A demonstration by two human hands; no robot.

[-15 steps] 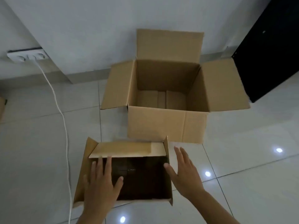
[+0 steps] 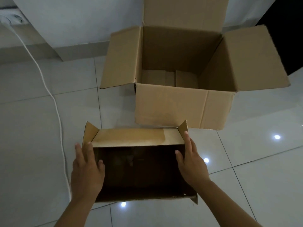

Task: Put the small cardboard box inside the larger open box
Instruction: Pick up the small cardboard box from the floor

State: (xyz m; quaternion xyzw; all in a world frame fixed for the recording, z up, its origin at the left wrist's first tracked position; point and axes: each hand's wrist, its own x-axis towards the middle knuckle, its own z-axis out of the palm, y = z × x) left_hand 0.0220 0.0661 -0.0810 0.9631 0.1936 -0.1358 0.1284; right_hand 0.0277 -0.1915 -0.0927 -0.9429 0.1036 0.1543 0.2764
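Note:
The small cardboard box [image 2: 137, 138] lies on the tiled floor right in front of me, its top open, its inside dark, and a pale flap folded in at the far side. My left hand [image 2: 86, 174] clasps its left wall, thumb inside and fingers outside. My right hand [image 2: 191, 167] clasps the right wall the same way. The larger open box [image 2: 180, 105] stands just beyond it, flaps spread out and back. Its inside holds nothing but its bottom flaps.
A white cable [image 2: 55, 104] runs down the floor at the left from a wall socket [image 2: 14, 20]. A white wall stands behind the large box. A dark panel [image 2: 288, 30] stands at the far right. Glossy tiles reflect ceiling lights.
Both hands have moved apart from above the small box onto its left and right walls. The view has come closer to both boxes.

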